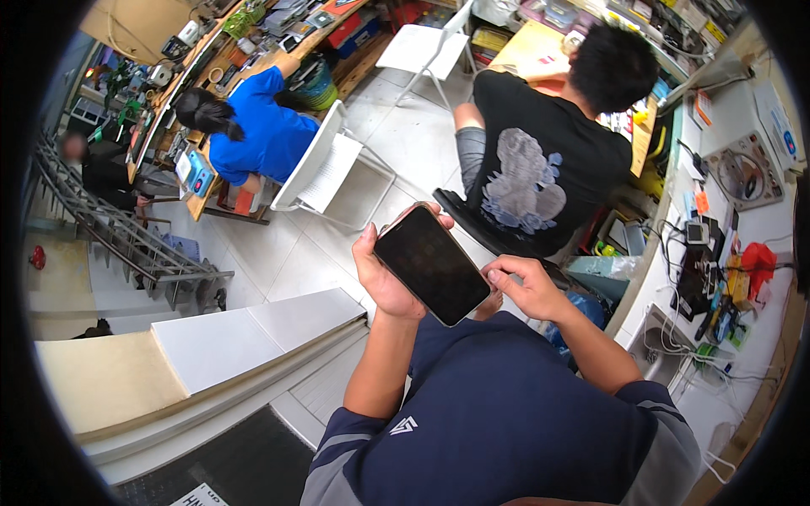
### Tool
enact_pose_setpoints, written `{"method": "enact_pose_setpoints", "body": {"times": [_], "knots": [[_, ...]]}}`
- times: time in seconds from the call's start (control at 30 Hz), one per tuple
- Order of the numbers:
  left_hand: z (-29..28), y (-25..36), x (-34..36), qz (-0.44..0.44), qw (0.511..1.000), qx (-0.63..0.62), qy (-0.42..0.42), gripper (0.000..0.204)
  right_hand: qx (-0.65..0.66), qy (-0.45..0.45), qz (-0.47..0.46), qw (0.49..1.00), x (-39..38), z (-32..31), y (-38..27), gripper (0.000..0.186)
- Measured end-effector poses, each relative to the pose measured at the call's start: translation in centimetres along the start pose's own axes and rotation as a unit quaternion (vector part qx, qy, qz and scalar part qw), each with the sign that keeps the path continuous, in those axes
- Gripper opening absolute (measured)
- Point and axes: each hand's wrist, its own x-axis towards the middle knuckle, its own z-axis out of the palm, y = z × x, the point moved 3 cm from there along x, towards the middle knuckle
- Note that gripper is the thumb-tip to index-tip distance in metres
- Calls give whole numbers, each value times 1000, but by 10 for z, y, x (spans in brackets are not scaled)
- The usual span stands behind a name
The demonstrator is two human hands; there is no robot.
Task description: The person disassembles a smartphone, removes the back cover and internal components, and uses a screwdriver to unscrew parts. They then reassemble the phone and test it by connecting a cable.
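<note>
A smartphone point(432, 266) with a dark screen is held up in front of me, tilted, its screen facing me. My left hand point(392, 282) supports it from behind and along its left edge, the thumb at the upper left side and fingertips showing over the top. At the phone's right edge, my right hand point(527, 287) has its thumb and forefinger closed together, touching the side. Whether anything small is between those fingertips is too fine to see.
Two people sit ahead at cluttered workbenches, one in a blue shirt point(270, 126), one in a black shirt point(548, 160). White folding chairs point(325, 173) stand on the tiled floor. A low ledge point(261, 337) runs left; a counter with cables and tools point(717, 287) lies right.
</note>
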Motion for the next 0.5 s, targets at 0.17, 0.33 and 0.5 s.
{"method": "enact_pose_setpoints", "body": {"times": [0.17,0.33,0.5], "knots": [[-27,55,38,11,1000,22,4,82,19,-8,1,1000,64,22,-5,29],[-84,106,109,-27,999,28,17,83,78,0,61,995,162,56,-17,35],[-168,162,185,-37,986,111,121,77,178,13,82,981,286,118,-13,33]]}}
